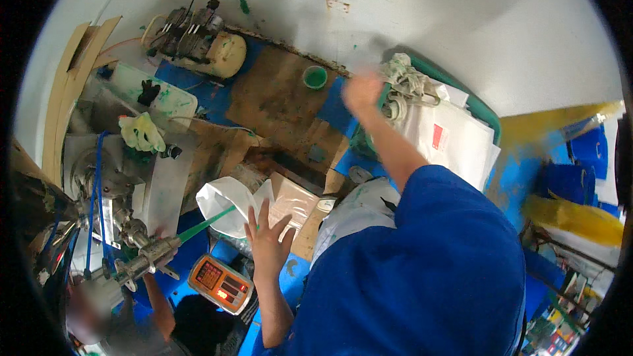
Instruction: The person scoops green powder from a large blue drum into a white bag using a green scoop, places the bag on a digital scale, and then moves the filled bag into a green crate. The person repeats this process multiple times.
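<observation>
My left hand (269, 237) has its fingers spread beside an opened white bag (224, 206); whether a fingertip touches the bag's edge I cannot tell. A bright green stream (206, 224) runs from a metal valve spout (157, 250) into the bag. A flat clear-wrapped packet (291, 206) lies just beyond my left hand. My right hand (363, 92) is raised at the left rim of a green tub (489, 115), smeared by motion, so its grip is unclear. In the tub are a stack of white bags (455, 142) and pale rags (403, 76).
A co-worker's arm (160, 310) reaches toward the valve from the lower left. An orange scale (221, 283) with a lit display sits below the spout. A cup of green liquid (315, 78) and a cream pump (227, 54) stand by the wall. A yellow-green glove (142, 133) lies left.
</observation>
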